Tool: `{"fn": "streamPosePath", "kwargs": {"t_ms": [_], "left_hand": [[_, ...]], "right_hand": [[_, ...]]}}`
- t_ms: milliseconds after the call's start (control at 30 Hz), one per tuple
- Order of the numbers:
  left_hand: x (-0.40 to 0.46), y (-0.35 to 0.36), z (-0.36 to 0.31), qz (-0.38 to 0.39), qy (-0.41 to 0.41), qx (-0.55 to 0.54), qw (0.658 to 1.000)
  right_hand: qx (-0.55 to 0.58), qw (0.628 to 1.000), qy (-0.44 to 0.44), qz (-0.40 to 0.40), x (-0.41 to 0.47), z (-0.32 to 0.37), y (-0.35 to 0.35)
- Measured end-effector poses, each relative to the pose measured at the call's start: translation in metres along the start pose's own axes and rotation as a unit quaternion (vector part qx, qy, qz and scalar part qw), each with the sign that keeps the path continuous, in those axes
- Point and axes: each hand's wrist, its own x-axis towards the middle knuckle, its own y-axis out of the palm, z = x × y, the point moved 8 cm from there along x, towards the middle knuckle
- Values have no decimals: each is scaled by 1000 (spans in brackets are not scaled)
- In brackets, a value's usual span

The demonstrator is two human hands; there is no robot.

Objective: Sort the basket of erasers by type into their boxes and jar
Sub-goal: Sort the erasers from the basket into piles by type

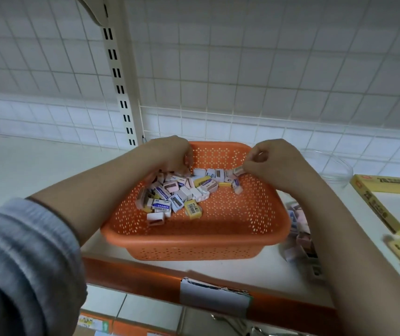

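sorting looks to be mid-way: the orange basket (pixel 194 236) sits on the white shelf (pixel 36 166) with a loose heap of erasers (pixel 177 192) left in its far half, white ones with blue "eraser" sleeves, pink and lilac ones, and a few yellow ones mixed together. the right hand (pixel 274 163) is over the basket's far right corner, thumb and forefinger pinched on a small pale eraser (pixel 238 170) lifted just clear of the heap, the other fingers curled in. the left hand (pixel 172 154) is dipped into the far left of the heap with its fingers bent down among the erasers; whether it has actually closed on one i cannot tell, since the fingertips are hidden behind the hand. to the right of the basket a clear jar (pixel 327 166) stands near the back of the shelf, an open yellow box (pixel 388 202) lies beyond it, and a second box with pink and lilac erasers (pixel 300 238) shows just beside the basket, partly hidden by the right forearm. the step in hand seems to be picking, one piece per hand. the next move calls for reading the type of the pinched eraser and carrying it right to its matching container, lifting it over the basket rim without disturbing the rest. the blur on the right makes the box contents hard to read.
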Motion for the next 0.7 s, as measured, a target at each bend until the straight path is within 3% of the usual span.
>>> {"fn": "streamPosePath", "kwargs": {"t_ms": [200, 367, 533, 700], "left_hand": [[8, 3, -8, 8, 3, 23, 1000], [-5, -26, -13, -66, -27, -3, 997], [-44, -70, -46, -176, -23, -135, 975], [-86, -72, -82, -262, -29, -304, 916]], "right_hand": [[165, 980, 29, -109, -41, -31, -20], [285, 936, 49, -203, -66, -49, -44], [345, 905, 65, -240, -87, -69, -61], [357, 895, 69, -258, -112, -91, -80]]}}
